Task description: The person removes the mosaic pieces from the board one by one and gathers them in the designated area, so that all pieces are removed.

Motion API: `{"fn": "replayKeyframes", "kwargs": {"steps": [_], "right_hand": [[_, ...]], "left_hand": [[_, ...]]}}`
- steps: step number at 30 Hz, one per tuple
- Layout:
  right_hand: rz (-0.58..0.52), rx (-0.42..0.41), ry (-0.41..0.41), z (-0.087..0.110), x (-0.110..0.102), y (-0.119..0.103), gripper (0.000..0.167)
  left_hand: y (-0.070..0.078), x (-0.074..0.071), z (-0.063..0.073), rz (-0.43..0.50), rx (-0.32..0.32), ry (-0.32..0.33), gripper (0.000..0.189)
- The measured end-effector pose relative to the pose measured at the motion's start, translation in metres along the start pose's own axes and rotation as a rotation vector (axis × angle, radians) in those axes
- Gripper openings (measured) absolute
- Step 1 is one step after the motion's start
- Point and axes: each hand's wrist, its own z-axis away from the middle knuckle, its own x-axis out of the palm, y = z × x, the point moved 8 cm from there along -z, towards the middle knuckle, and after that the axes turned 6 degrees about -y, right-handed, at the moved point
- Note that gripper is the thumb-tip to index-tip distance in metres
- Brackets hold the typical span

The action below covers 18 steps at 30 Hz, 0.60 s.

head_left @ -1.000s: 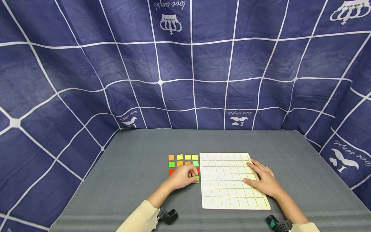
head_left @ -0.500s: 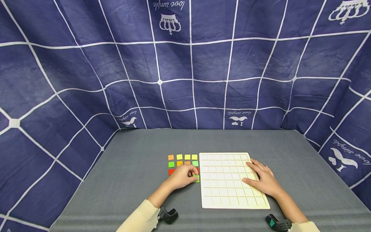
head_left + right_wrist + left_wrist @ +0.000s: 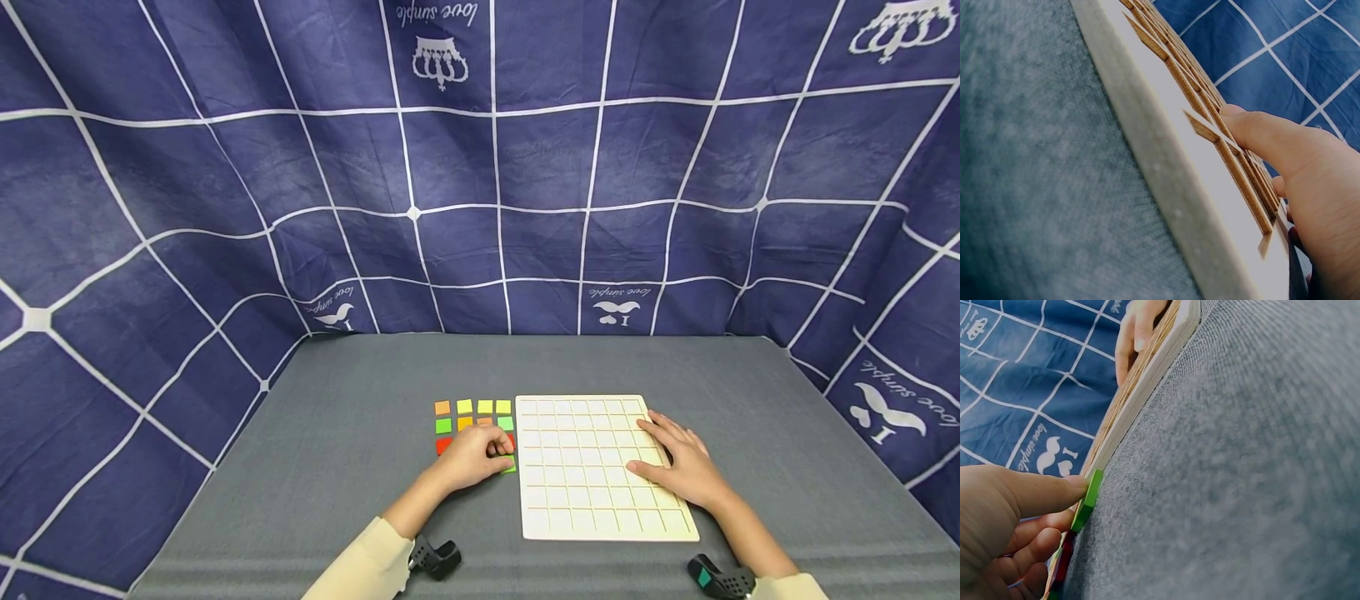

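My left hand [image 3: 474, 455] pinches a bright green square tile [image 3: 1089, 501] between thumb and fingers, just left of a pale wooden grid board [image 3: 581, 467]. In the left wrist view the tile stands tilted, the thumb against its upper part and the other fingers curled behind. My right hand [image 3: 684, 465] rests on the board's right side, fingers spread and thumb [image 3: 1260, 128] lying over the grooved cells. Beneath and behind the left hand lie more tiles, among them a red tile [image 3: 444, 446] and a light green tile [image 3: 506, 423]; some are partly hidden by that hand.
Several coloured tiles form rows left of the board, with an orange tile [image 3: 442, 407] at the far left corner and a yellow tile [image 3: 503, 407] nearest the board's top. All lie on a grey cloth-covered table [image 3: 360, 400]. A blue checked curtain [image 3: 465, 167] hangs behind.
The green tile under my left fingertips has tipped slightly, its near edge now slanted. Both hands and the board stay almost where they were.
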Motion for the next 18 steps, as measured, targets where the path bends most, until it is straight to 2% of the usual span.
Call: {"fn": "replayKeyframes", "kwargs": {"steps": [8,15,18], "right_hand": [[0.003,-0.010,-0.005,-0.001,-0.002,-0.002,0.078],[-0.048,-0.015,0.011,0.003,-0.010,0.000,0.075],[-0.076,-0.021,0.012,0.004,-0.014,0.000,0.074]], "left_hand": [[0.000,-0.007,0.005,0.000,0.039,0.030,0.015],[-0.008,-0.020,0.014,0.038,-0.039,0.052,0.014],[-0.013,-0.028,0.020,0.024,-0.050,0.071,0.014]]}}
